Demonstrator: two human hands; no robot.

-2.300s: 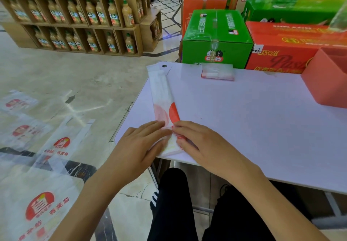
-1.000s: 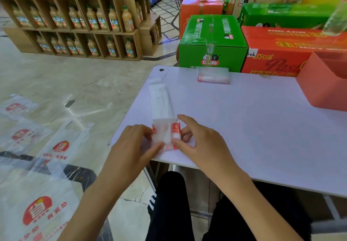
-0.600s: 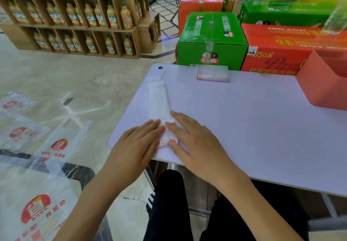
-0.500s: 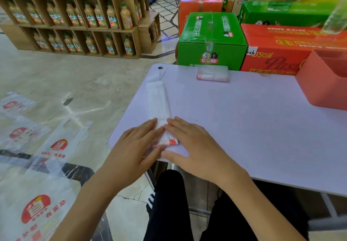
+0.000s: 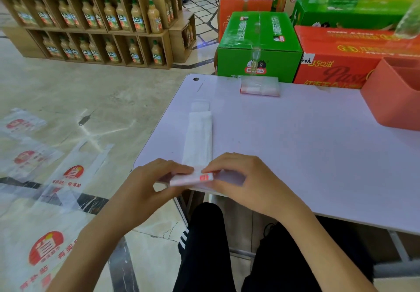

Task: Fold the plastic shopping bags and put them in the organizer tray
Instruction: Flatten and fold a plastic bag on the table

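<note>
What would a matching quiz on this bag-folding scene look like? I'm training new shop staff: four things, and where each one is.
Things:
1. bag strip
2. folded bag
3. organizer tray
4. unfolded bags

Places:
A. on the floor, left of the table
B. on the table's right side, at the picture's edge
C. near end pinched by the left hand and the right hand
D. at the table's far edge, before the green carton

Pairs: 1-C, 2-D, 3-B, 4-A
</note>
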